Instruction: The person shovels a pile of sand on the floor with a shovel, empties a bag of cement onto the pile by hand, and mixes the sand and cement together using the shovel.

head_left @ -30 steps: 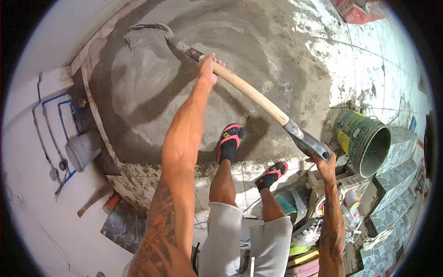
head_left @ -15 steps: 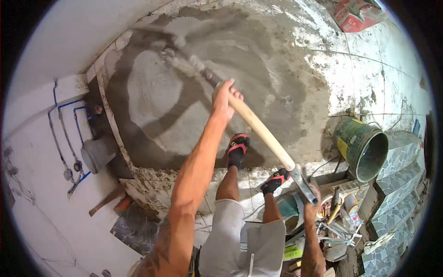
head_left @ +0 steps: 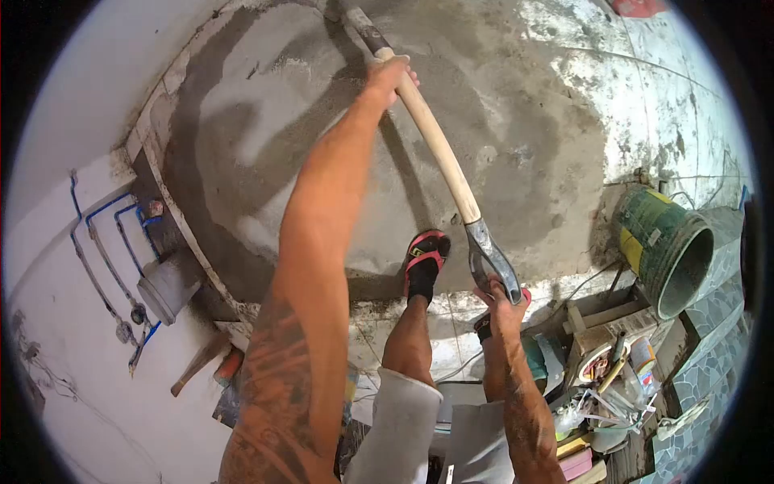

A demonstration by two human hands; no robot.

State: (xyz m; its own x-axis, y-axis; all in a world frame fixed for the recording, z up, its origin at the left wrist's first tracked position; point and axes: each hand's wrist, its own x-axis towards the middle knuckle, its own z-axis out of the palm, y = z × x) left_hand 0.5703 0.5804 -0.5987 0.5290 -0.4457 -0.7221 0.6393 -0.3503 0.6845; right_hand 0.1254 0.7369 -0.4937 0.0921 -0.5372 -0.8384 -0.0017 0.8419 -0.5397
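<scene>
My left hand (head_left: 389, 79) is closed around the upper end of a shovel's wooden shaft (head_left: 436, 145), just below its dark metal socket (head_left: 367, 31). My right hand (head_left: 505, 308) grips the black D-shaped handle at the near end. The shovel slants from upper middle to lower right; its blade lies beyond the top of the view. Beneath it spreads a wide patch of wet grey cement mix (head_left: 282, 153) on the floor. One foot in a black and red sandal (head_left: 426, 256) stands at the patch's near edge; the other is partly hidden behind my right hand.
A green, cement-stained bucket (head_left: 669, 250) lies tilted at the right, beside stone-patterned tiles (head_left: 701, 363). Tools and clutter (head_left: 609, 403) fill the lower right. At the left are a grey bucket (head_left: 169, 286) and blue pipes (head_left: 113, 210) along the white wall.
The shovel has moved forward, taking its blade end out of view. My left hand is farther up, and my right hand has come up and left. The camera view has shifted slightly.
</scene>
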